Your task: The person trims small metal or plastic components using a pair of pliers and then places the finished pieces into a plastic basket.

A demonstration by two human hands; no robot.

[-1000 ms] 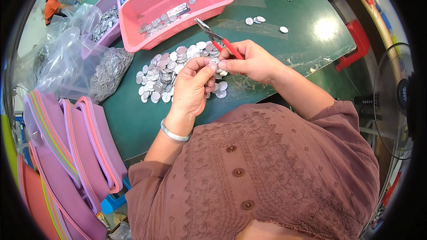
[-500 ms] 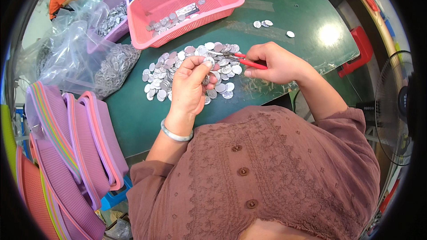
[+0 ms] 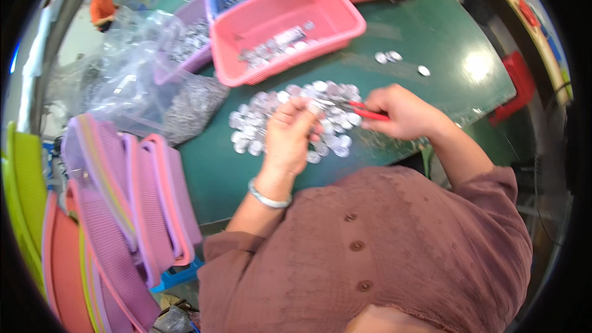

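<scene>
My left hand (image 3: pixel 288 132), a pale bangle (image 3: pixel 269 196) on its wrist, pinches a round silver metal disc (image 3: pixel 316 110) between thumb and fingers. My right hand (image 3: pixel 401 112) is closed round the red handles of a pair of pliers (image 3: pixel 368 113). The plier jaws reach leftward to the disc's upper edge; blur hides whether they grip it. Beneath and around both hands spreads a heap of similar silver discs (image 3: pixel 248 128) on the green tabletop (image 3: pixel 213 179). Other discs may lie in my curled left fingers, but I cannot make them out.
Beyond the heap stands a pink basket (image 3: pixel 333 6) with some discs inside. Left of it are a purple basket (image 3: pixel 200 9) and a clear bag (image 3: pixel 194 108) of small metal parts. Stacked purple baskets (image 3: pixel 148 209) flank my left side. A few discs (image 3: pixel 388 57) lie farther right.
The whole view has swung, so the scene sits lower and farther right. The plier jaws have come closer to the disc in my left hand. Both hands keep their holds.
</scene>
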